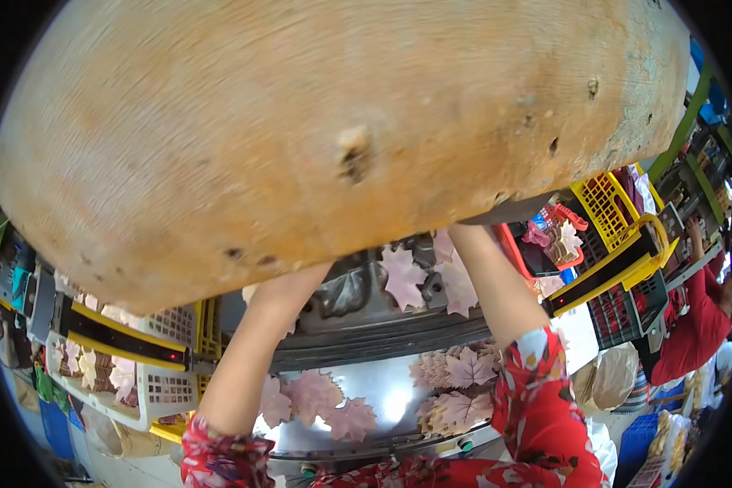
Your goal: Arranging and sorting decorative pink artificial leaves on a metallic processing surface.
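- Pink leaf piece (pixel 403 279): on metal mold (pixel 346 294), between forearms (pixel 503 293); long axis runs roughly away from the person, tip direction unclear.
- Left hand, right hand: hidden by wooden block (pixel 342 122); grip state cannot be determined.
- Clearance: bare table (pixel 394 376) between leaf piles (pixel 469 368).

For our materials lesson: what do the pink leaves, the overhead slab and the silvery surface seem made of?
Leaves: perhaps fabric or plastic, matt, by their thin, dull faces. Slab: probably wood, worn, by its streaks and pits. Surface: smooth, likely polished metal, given its bright glare.
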A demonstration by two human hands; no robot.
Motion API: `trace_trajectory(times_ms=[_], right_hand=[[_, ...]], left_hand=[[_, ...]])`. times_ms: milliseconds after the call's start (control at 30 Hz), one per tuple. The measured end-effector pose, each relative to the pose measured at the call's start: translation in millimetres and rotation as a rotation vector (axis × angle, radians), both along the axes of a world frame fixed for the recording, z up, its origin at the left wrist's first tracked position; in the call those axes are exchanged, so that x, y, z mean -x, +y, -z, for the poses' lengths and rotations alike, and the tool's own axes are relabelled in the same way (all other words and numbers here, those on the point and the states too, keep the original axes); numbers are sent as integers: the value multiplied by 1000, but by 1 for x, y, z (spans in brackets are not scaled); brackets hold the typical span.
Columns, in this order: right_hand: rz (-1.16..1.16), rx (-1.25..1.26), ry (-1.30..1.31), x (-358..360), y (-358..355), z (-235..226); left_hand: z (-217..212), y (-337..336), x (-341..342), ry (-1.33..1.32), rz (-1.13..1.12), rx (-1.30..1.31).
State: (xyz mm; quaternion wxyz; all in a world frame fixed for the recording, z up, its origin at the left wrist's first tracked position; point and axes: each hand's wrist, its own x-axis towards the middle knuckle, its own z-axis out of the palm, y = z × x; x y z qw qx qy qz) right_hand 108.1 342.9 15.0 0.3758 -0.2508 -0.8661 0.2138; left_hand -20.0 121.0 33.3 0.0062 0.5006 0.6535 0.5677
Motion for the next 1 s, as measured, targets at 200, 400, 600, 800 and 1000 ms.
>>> trace_trajectory(times_ms=[200,400,600,800,1000], right_hand=[[24,-57,18,3,0,-7],[14,-107,59,5,-11,4],[-7,-123,66,28,-12,1],[-169,-204,285,-1,-16,16],[-190,-42,27,-6,-93,-27]], left_hand=[[-7,32,0,615,-149,-131],[33,-74,36,203,-390,342],[46,-92,39,372,-346,423],[41,-96,33,12,-207,84],[42,-73,48,-281,-177,65]])
